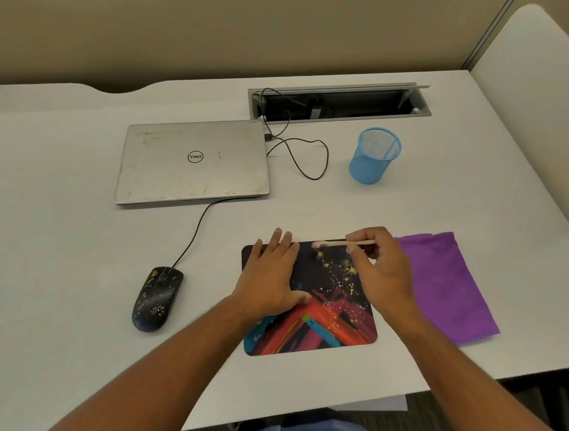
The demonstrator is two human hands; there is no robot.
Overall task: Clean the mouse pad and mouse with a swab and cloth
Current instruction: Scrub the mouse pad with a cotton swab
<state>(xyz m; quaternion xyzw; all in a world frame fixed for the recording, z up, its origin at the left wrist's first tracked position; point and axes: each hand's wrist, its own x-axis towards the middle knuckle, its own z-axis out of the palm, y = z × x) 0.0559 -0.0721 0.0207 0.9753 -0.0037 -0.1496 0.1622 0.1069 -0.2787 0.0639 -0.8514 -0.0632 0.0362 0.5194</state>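
The left hand (271, 281) lies flat, fingers released, pinning the mouse pad (322, 315) so the right hand (382, 268), fingers grasping the swab (339, 243), can scrub its 12 o'clock edge.

A: The pad (322, 315) is black at the far end with yellow specks, and red, magenta and teal stripes nearer.
B: And the mouse (157, 298)?
A: Black, flecked with yellow. The cloth (447, 287) is plain purple.
B: The swab (333, 243)?
A: Pale pink tip, tan stick. The cup (374, 156) is light blue mesh, the laptop (190, 160) silver, the bench (74, 268) white.
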